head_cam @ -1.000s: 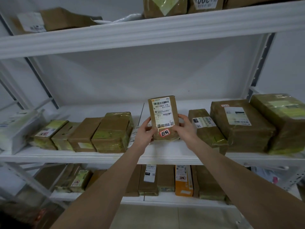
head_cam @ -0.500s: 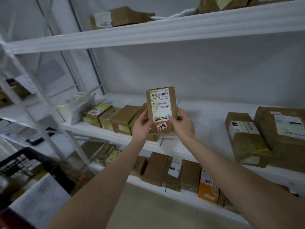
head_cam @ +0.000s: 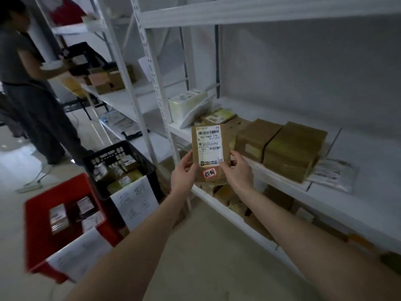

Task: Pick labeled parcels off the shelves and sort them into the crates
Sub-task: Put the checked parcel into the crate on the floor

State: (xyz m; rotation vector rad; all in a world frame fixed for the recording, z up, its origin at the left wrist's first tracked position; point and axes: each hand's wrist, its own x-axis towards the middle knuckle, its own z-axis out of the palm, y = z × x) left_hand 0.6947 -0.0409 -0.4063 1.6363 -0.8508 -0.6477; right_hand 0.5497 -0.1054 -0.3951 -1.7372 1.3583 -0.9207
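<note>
I hold a small brown parcel (head_cam: 210,153) upright in front of me, its white barcode label and a red-edged sticker facing me. My left hand (head_cam: 182,175) grips its left edge and my right hand (head_cam: 237,173) grips its right edge. Down to the left on the floor stand a black crate (head_cam: 121,148) and a red crate (head_cam: 36,227), both with parcels inside and handwritten paper signs on their sides. Behind the parcel, more brown parcels (head_cam: 282,146) lie on the white shelf (head_cam: 338,196).
White shelf uprights (head_cam: 152,83) stand between me and the crates. Another person (head_cam: 26,83) stands at the far left by a further shelf unit. A lower shelf (head_cam: 234,205) holds more boxes. A flat grey mailer (head_cam: 334,173) lies on the middle shelf.
My view has swung left and down, away from the shelf, and the crates and the other person have come into sight. Both hands keep the same hold on the parcel.
</note>
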